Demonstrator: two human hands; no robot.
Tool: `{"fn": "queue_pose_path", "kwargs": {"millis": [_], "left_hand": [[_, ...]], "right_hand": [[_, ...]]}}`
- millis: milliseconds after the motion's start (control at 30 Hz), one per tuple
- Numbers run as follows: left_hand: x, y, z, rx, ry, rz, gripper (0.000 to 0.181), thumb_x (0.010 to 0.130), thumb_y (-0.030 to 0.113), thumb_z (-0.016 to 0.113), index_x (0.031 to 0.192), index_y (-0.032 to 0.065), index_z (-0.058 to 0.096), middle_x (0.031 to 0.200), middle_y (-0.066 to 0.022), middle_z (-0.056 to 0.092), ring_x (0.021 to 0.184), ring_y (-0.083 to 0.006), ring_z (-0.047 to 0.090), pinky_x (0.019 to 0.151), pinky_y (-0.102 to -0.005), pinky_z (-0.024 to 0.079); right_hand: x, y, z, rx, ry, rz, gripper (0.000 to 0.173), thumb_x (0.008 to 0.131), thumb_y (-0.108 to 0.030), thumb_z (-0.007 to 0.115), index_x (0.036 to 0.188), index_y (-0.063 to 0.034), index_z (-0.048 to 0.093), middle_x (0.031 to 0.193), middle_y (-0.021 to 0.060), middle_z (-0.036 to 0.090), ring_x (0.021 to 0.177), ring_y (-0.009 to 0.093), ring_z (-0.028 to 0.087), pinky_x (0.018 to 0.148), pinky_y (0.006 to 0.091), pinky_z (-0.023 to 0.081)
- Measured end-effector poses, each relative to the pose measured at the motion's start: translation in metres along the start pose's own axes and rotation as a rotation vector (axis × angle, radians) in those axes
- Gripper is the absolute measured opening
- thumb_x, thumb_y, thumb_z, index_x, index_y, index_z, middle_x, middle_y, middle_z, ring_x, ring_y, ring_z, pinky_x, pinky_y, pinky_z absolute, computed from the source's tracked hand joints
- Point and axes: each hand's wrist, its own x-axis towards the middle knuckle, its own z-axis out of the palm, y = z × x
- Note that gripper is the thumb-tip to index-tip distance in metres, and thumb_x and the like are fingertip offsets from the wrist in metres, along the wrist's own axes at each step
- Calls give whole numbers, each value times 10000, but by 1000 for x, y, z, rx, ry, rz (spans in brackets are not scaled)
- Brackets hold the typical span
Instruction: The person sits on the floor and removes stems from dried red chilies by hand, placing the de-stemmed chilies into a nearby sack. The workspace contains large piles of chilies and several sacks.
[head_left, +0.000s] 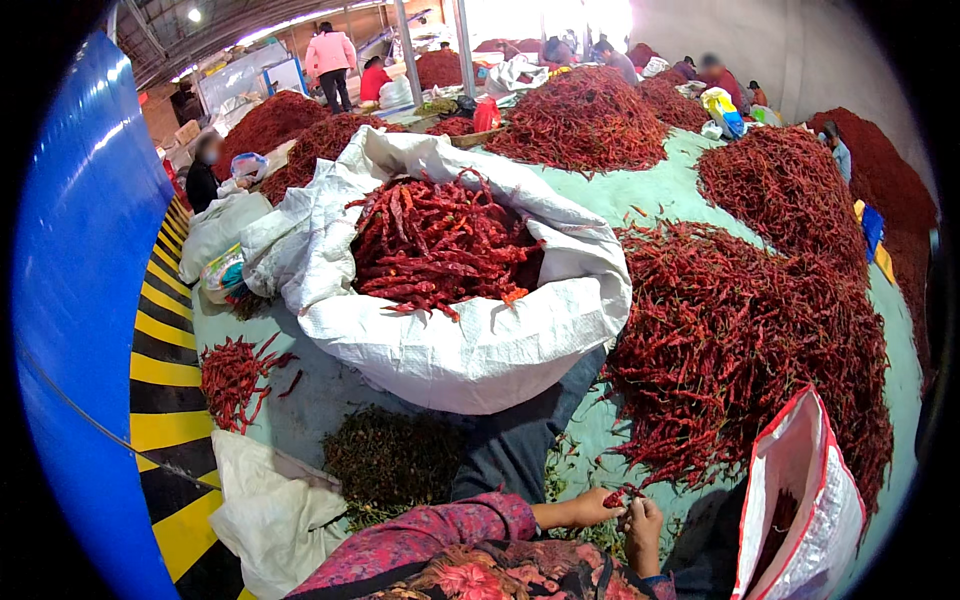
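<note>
Low in the view, my left hand (598, 508) is closed around a few dried red chilies (619, 496). My right hand (643, 523) touches them from the right, its thumb and fingertips pinched at the chilies' ends. Just beyond both hands lies the edge of a large heap of dried red chilies (735, 337). A big white woven sack (465, 352) with a rolled-down rim stands in front of me, filled with red chilies (442, 247). Green stems (600, 536) are scattered on the floor below the hands.
An open red-edged bag (810, 510) stands at the right. At the left are a dark pile of stems (394, 454), a small chili pile (234, 379), a crumpled white sack (274, 510) and a blue wall (90, 300). Several people sit among heaps farther back; one person (331, 64) stands.
</note>
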Motion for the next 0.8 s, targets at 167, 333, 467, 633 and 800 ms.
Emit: {"fn": "queue_pose_path", "kwargs": {"millis": [167,333,467,633,800], "left_hand": [[-2,13,-4,185,-57,402,179,810,200,527,736,38,509,645,-109,543,594,-221,522,554,-343,399],[-7,-11,42,133,-260,629,93,781,144,527,788,53,508,714,-122,552,634,-229,539,564,-342,410],[2,11,34,108,-151,466,175,797,177,516,863,15,512,791,-87,568,739,-176,536,606,-317,423],[-1,17,0,-121,226,-1,250,790,272,552,899,49,583,741,-50,592,694,-122,530,640,-299,418],[10,-6,10,-112,218,-24,221,788,258,555,871,53,568,701,-8,540,666,-84,465,622,-271,391]], "right_hand": [[-18,-21,5,279,-109,122,208,879,-229,428,755,-62,444,612,22,472,503,117,458,460,251,375],[5,38,-24,-42,-139,41,243,854,-223,482,672,-65,455,629,-9,448,518,101,413,488,263,361],[11,47,-39,-989,-164,-330,202,749,-122,574,885,-45,445,841,98,472,653,237,491,558,344,404],[52,20,-39,-1397,99,-402,465,667,-43,650,1062,-34,405,1080,190,423,746,353,545,592,399,441],[87,86,-82,-1568,-24,-362,198,723,-215,566,838,-56,540,818,161,514,697,375,536,583,448,420]]}}
